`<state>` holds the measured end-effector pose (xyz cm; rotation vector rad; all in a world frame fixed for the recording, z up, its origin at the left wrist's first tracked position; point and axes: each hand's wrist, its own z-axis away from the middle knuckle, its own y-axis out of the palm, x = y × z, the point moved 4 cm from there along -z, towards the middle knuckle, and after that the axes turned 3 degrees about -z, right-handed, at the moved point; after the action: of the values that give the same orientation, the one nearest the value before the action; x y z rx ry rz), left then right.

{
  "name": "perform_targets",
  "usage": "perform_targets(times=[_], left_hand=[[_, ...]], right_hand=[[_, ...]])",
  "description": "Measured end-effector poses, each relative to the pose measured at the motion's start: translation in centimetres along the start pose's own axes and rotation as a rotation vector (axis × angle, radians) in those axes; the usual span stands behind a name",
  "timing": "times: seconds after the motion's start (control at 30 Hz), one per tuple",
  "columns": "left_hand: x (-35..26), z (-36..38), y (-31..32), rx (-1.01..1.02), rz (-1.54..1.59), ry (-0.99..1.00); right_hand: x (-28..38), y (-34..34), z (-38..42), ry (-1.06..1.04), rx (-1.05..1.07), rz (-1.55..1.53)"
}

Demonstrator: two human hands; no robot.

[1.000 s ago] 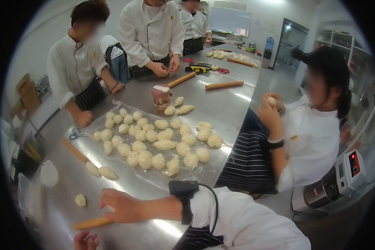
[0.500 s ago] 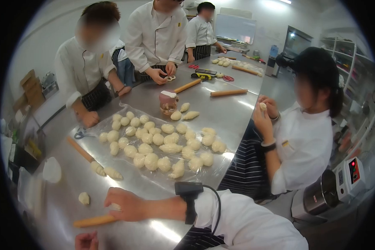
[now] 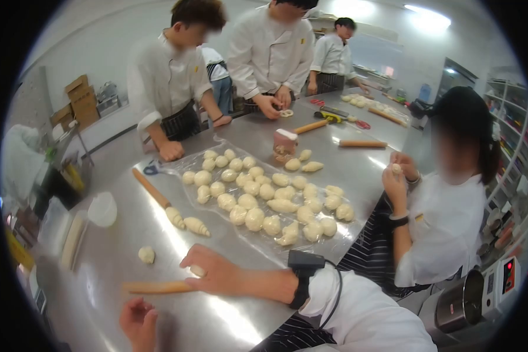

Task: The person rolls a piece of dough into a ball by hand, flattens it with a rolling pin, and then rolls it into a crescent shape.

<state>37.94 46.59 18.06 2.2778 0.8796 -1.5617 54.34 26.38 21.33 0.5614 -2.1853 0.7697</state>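
My right hand is curled around a small piece of dough, partly hidden by the fingers. Below that hand lies a wooden rolling pin, its right end reaching under the palm. Near the bottom edge, my left hand is raised over the table with loosely bent fingers, thumb apart and nothing visible in it. A lone dough ball rests beyond the rolling pin. Farther up are two spiral-ridged dough rolls, one lying beside the other.
Many dough pieces sit under clear plastic film on the metal table. Another rolling pin and a white bowl lie left. A co-worker handles dough at right, near a mixer; several others stand opposite.
The view has swung, so the table's contents sit farther right in the picture. My left hand shows more from the bottom edge. My right hand keeps the dough.
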Motion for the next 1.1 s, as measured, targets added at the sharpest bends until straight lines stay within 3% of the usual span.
perform_targets(times=[0.17, 0.27, 0.33, 0.57, 0.77, 0.87, 1.1], left_hand=[[-0.8, 0.4, 0.1, 0.093, -0.068, -0.135], [-1.6, 0.7, 0.3, 0.105, -0.084, -0.185], [-1.8, 0.6, 0.6, 0.100, -0.093, -0.148], [-2.1, 0.6, 0.5, 0.189, -0.298, 0.027], [-2.8, 0.1, 0.0, 0.131, -0.278, 0.044], [-2.2, 0.0, 0.6, 0.068, 0.043, -0.186], [-2.6, 0.7, 1.0, 0.179, 0.296, -0.353]], right_hand=[[0.3, 0.3, -0.1, -0.068, 0.166, -0.024], [0.7, 0.3, -0.2, 0.026, 0.190, -0.062], [-1.8, 2.0, 0.4, 0.226, 0.168, -0.671], [-0.9, 1.4, -0.3, 0.209, 0.240, -1.140], [-0.3, 1.6, -0.4, 0.229, 0.295, -1.213], [1.0, 2.0, -0.1, 0.280, 0.277, -1.244], [1.7, 3.8, 0.7, 0.308, 0.395, -1.171]])
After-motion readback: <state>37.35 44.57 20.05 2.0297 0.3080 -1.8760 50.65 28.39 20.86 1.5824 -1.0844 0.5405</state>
